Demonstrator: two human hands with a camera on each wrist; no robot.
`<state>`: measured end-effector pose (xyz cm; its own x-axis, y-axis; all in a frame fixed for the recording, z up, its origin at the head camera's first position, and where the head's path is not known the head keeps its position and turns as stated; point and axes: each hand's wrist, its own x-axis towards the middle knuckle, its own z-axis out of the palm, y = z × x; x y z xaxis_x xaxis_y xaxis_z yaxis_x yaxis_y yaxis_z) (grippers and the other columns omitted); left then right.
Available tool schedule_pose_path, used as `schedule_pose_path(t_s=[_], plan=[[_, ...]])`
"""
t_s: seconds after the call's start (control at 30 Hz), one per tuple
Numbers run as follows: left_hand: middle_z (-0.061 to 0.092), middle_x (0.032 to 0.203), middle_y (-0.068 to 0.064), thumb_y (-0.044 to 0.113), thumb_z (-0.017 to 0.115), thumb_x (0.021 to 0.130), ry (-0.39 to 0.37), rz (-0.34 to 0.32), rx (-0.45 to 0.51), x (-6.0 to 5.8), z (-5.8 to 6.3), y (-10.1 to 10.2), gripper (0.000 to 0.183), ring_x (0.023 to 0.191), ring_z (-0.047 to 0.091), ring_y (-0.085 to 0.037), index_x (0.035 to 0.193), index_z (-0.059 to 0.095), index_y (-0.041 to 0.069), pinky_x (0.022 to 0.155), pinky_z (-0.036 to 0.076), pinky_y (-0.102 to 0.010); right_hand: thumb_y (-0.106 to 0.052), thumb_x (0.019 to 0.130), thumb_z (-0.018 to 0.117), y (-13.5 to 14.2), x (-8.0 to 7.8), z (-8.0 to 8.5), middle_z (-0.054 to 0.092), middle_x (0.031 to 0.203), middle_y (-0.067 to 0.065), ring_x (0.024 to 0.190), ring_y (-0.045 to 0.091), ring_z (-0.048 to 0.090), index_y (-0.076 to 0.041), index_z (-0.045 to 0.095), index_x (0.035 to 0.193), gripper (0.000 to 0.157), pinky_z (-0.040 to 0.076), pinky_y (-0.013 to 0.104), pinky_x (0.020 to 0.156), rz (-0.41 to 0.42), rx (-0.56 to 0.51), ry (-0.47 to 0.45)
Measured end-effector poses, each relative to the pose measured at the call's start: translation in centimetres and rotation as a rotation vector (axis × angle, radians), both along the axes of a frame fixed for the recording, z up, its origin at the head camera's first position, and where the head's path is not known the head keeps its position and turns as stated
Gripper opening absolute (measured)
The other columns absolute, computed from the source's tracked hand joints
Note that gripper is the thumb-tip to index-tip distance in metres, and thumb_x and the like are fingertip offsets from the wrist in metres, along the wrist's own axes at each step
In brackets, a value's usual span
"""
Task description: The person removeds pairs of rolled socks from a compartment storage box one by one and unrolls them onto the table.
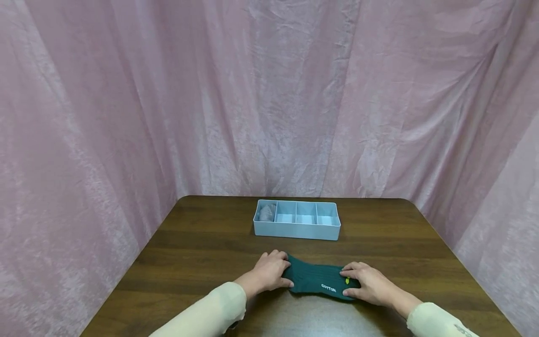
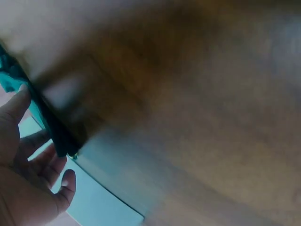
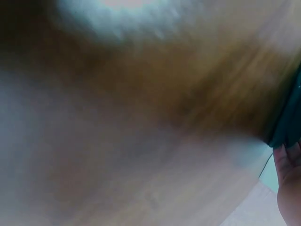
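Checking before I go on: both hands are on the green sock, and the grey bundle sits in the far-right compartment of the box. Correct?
The compartment is wrong: the head view shows the grey bundle in the far-left compartment of the box. The left hand and right hand are both on the green sock.
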<state>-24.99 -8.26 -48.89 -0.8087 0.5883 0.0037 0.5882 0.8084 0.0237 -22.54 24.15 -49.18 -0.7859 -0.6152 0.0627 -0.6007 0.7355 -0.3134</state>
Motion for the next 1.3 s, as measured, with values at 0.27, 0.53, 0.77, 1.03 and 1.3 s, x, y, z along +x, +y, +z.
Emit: schedule_pose_path(t_s=[0.27,0.53,0.77,1.03,1.3], plan=[[0.057,0.131,0.002,0.050,0.072,0.087,-0.039,-0.045,-0.016,-1.2,0.4,-0.3,0.056,0.120,0.049,-0.017,0.130,0.067,0.014,0.090,0.042,-0.036,-0.052,0.087,0.071,-0.2,0.6,-0.4,0.062,0.114,0.001,0.104,0.023,0.059,-0.007,0.071,0.120,0.056,0.051,0.046,0.083,-0.023,-0.006,0.057],[0.055,0.134,0.003,0.048,0.072,0.088,-0.062,-0.067,-0.046,-2.0,0.7,-0.3,0.055,0.123,0.048,-0.017,0.132,0.066,0.016,0.094,0.041,-0.037,-0.056,0.085,0.072,-0.7,1.5,-0.6,0.060,0.109,-0.005,0.098,0.017,0.059,-0.010,0.072,0.116,0.055,0.052,0.041,0.076,-0.060,-0.023,0.070],[0.054,0.137,0.003,0.047,0.074,0.087,-0.080,-0.086,-0.041,-2.8,0.8,-0.3,0.057,0.125,0.047,-0.017,0.134,0.064,0.016,0.097,0.040,-0.037,-0.058,0.083,0.072,-1.2,2.1,-1.0,0.060,0.105,-0.006,0.095,0.016,0.059,-0.010,0.073,0.113,0.056,0.052,0.040,0.076,-0.098,-0.030,0.116],[0.054,0.141,-0.002,0.043,0.067,0.093,-0.122,-0.030,0.091,-1.7,1.0,-0.4,0.048,0.132,0.044,-0.022,0.132,0.065,0.015,0.106,0.036,-0.041,-0.050,0.088,0.071,-1.3,2.4,-0.1,0.061,0.108,-0.003,0.098,0.020,0.061,-0.009,0.073,0.112,0.047,0.052,0.043,0.080,-0.091,-0.058,0.108],[0.058,0.131,-0.005,0.054,0.067,0.090,-0.114,0.096,0.168,-0.3,0.7,0.6,0.058,0.117,0.051,-0.021,0.129,0.067,0.011,0.099,0.045,-0.041,-0.033,0.090,0.073,-1.0,1.0,0.7,0.064,0.120,0.002,0.109,0.023,0.061,-0.007,0.071,0.118,0.038,0.051,0.045,0.089,0.067,-0.078,0.077]])
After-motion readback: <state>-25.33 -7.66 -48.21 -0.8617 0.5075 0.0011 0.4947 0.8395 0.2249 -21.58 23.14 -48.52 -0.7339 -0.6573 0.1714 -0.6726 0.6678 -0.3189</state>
